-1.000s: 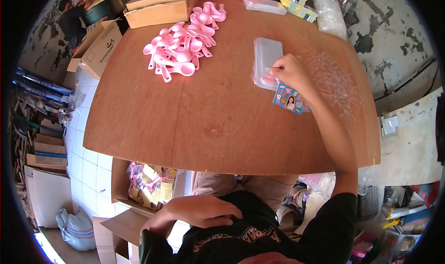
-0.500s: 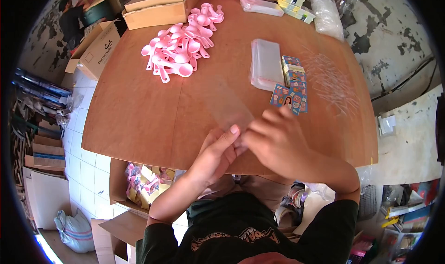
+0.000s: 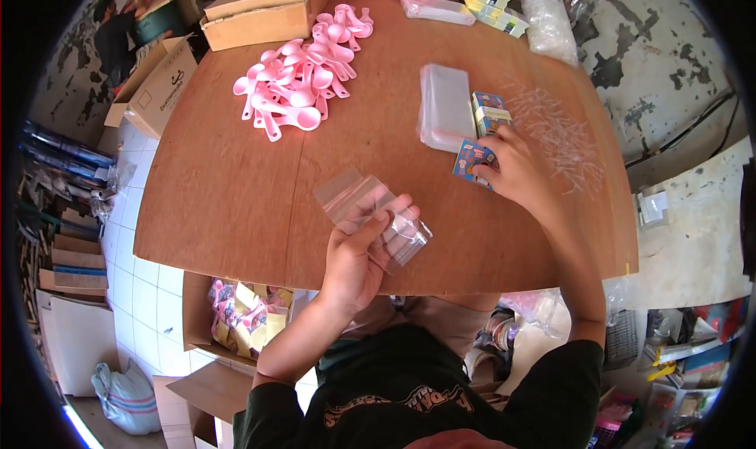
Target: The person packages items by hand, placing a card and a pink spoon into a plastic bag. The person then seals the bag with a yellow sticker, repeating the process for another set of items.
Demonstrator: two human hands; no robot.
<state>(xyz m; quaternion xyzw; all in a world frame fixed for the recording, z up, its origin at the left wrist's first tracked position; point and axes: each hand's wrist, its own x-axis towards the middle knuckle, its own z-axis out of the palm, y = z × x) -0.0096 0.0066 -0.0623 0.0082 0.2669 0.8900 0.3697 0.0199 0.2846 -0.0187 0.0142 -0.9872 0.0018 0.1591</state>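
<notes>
My left hand [image 3: 364, 252] holds a clear plastic bag [image 3: 346, 193] above the front of the table, its thumb pressed over the film. Farther right, my right hand [image 3: 516, 165] has its fingers closed on a blue printed card [image 3: 469, 159]. That card lies at the near end of a banded stack of cards [image 3: 491, 112]. Left of the cards is a pile of clear plastic bags [image 3: 446, 102]. Many thin clear plastic sticks [image 3: 563, 138] are scattered to the right. A heap of pink measuring spoons [image 3: 295, 83] lies at the back left.
The brown table [image 3: 228, 205] carries a cardboard box [image 3: 268, 12] at its back edge. A clear plastic roll [image 3: 547, 24] and yellow card packs [image 3: 494, 6] are at the back right. Below the front edge, an open box [image 3: 248, 315] holds packed pink items. Another person [image 3: 118, 39] is at far left.
My right hand has left the plastic bag and moved right and away to the cards, closing on one. My left hand keeps the bag, now turned and folded over the fingers.
</notes>
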